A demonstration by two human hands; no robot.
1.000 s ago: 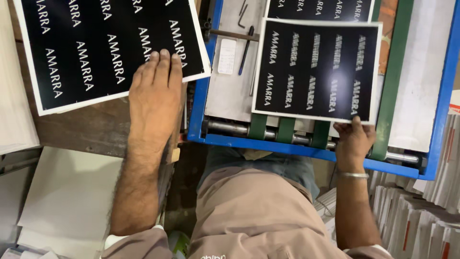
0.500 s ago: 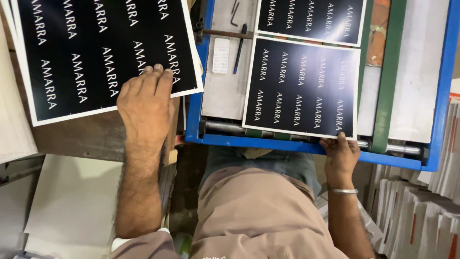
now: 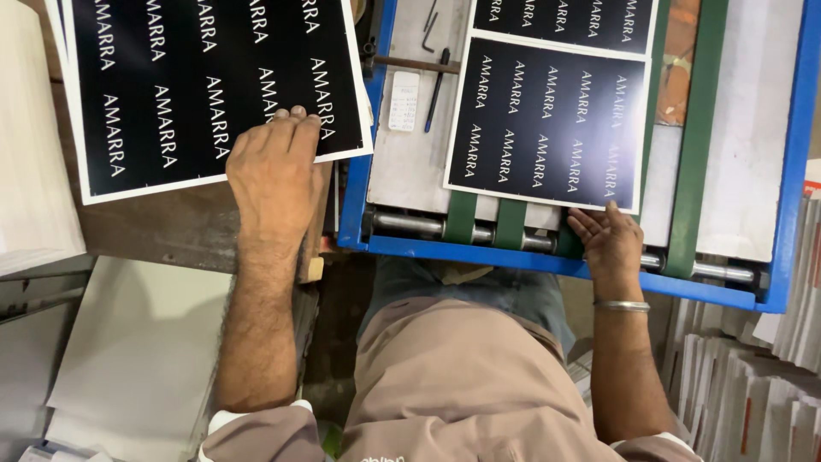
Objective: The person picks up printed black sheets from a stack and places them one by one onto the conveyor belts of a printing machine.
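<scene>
One head-worn camera looks steeply down from above the person's lap, at close range. The left hand (image 3: pixel 274 167) lies at 10 o'clock, the right hand (image 3: pixel 609 244) at 3 o'clock, the blue-framed feed table (image 3: pixel 800 162) from 12 to 3 o'clock. No second view overlaps.

Left hand (image 3: pixel 272 167) flat, palm down; right hand (image 3: pixel 609 244) fingers outstretched.

Wood table (image 3: pixel 171 227) on left: stack of black printed sheets (image 3: pixel 205 85) lies flat. Blue machine bed (image 3: pixel 410 145) on right: another black sheet (image 3: pixel 547 124), pen (image 3: pixel 437 88), hex key (image 3: pixel 430 19), white card (image 3: pixel 404 100).
</scene>
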